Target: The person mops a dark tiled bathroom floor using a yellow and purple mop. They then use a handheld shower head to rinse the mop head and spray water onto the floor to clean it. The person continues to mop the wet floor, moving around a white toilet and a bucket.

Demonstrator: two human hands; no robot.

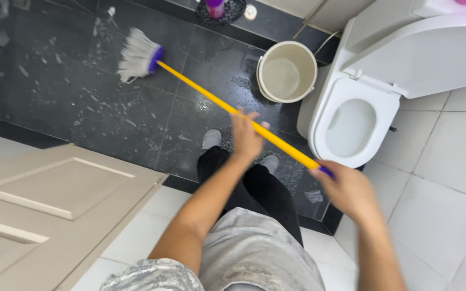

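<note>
Yellow handle: the mop handle (233, 110) is a long yellow pole; its axis runs on a slant from the person's hands up and away to the far left, off from the toilet (351, 124).
Mop head: the mop head (137, 55), white strings in a purple collar, lies on the wet dark floor (55, 91), well to the left of the toilet and beyond the bucket (287, 71).
Left hand: the left hand (246, 134) is partway along the pole, on the side away from the toilet, fingers spread over the handle (the blur makes it hard to say whether they are wrapped tight or only resting on it).
Right hand: the right hand (346, 188) is closed round the purple-tipped near end of the pole, just below the toilet's front rim.
Nearer hand: the left sits closer to the mop head; the two hands are apart along the pole.
Bucket: pale and round, standing just beside the toilet on its left, with the pole passing near its lower edge.
Door: a beige panelled door (55, 199) stands open, far left of the toilet.
</note>
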